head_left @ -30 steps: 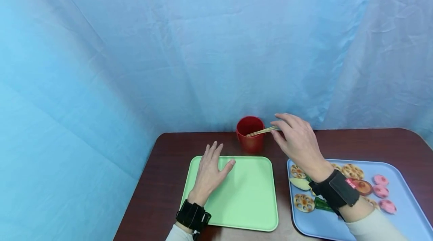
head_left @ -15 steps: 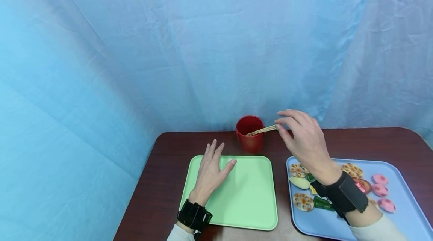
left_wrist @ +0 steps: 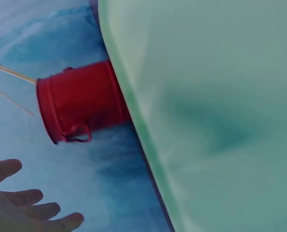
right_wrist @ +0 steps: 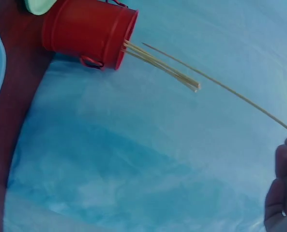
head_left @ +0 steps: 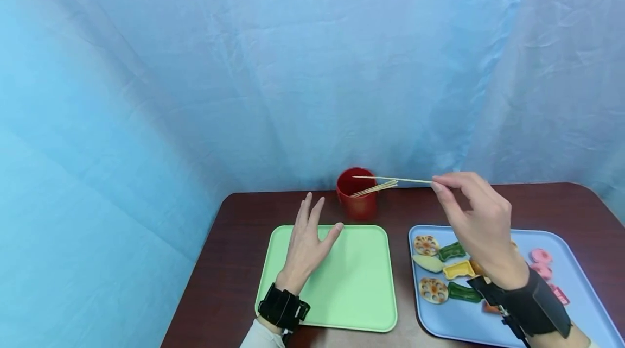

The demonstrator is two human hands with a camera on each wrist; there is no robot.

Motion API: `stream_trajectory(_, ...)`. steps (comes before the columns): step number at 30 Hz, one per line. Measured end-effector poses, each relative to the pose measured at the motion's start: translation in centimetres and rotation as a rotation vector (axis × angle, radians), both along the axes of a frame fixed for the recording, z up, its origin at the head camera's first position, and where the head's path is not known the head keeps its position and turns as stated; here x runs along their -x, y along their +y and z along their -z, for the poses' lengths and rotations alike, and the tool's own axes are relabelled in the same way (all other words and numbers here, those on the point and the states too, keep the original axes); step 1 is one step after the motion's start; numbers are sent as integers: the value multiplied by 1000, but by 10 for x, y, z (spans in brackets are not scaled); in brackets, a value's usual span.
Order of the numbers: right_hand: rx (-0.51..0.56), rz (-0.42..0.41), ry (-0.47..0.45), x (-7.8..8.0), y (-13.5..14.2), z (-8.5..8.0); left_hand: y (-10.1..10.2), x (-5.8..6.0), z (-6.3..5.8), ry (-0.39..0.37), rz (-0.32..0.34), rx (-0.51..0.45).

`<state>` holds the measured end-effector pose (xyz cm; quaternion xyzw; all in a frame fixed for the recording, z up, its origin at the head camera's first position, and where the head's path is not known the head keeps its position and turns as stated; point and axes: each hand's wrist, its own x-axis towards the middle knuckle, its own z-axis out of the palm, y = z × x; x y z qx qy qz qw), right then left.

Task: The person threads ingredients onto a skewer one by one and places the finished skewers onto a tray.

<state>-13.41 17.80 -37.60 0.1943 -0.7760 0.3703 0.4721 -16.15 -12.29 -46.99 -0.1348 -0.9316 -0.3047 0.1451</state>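
My right hand (head_left: pixel 480 223) pinches one end of a thin wooden skewer (head_left: pixel 395 179) between thumb and index finger. The skewer is out of the red bucket (head_left: pixel 360 207), and its pointed far tip overlaps the bucket's mouth in the head view. A bundle of several more skewers (right_wrist: pixel 165 67) leans out over the bucket's rim. Over the left side of the green tray (head_left: pixel 356 283), my left hand (head_left: pixel 307 247) hovers with fingers spread, holding nothing; its fingers (left_wrist: pixel 29 197) also show in the left wrist view.
On the right, a blue tray (head_left: pixel 439 326) carries toy food: lotus root slices (head_left: pixel 433 290), green pepper pieces (head_left: pixel 464 292), a yellow piece (head_left: pixel 459 270) and pink pieces (head_left: pixel 541 255). My right forearm covers part of it. A blue curtain (head_left: pixel 312 76) hangs behind the dark wooden table (head_left: pixel 229 261).
My right hand has moved right, drawing one skewer away from the bundle and out of the bucket. The left hand has barely moved.
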Motion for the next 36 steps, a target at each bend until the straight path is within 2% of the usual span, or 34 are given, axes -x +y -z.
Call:
stream_trajectory(3,65,-1,51,-6,-1,4,7,-1,-8,-10,36,-141)
stream_trajectory(7,121,13,149,-15,-4,11,23,-8,-22,-83,131,-492)
stream_trajectory(9,124,2,192,-19,-7,14,33,-14,-28,-127,201,-682)
stream_trajectory(13,136,-43,194,-25,-14,18,52,-23,-41,-250,331,-941)
stream_trajectory(16,187,-137,90,-29,-20,20,63,-24,-49,-389,412,-1087)
stream_trajectory(19,257,-243,-67,-33,-23,28,71,-25,-52,-524,462,-1247)
stream_trajectory(23,307,-287,-248,-38,-27,37,77,-27,-52,-621,508,-1431)
stream_trajectory(27,337,-295,-372,-41,-29,44,80,-28,-51,-669,539,-1540)
stream_trajectory(30,360,-310,-458,-40,-27,55,82,-29,-51,-681,518,-1599)
stream_trajectory(33,377,-325,-512,-40,-28,60,84,-28,-52,-655,479,-1632)
stream_trajectory(36,356,-328,-532,-41,-28,60,87,-27,-54,-598,450,-1625)
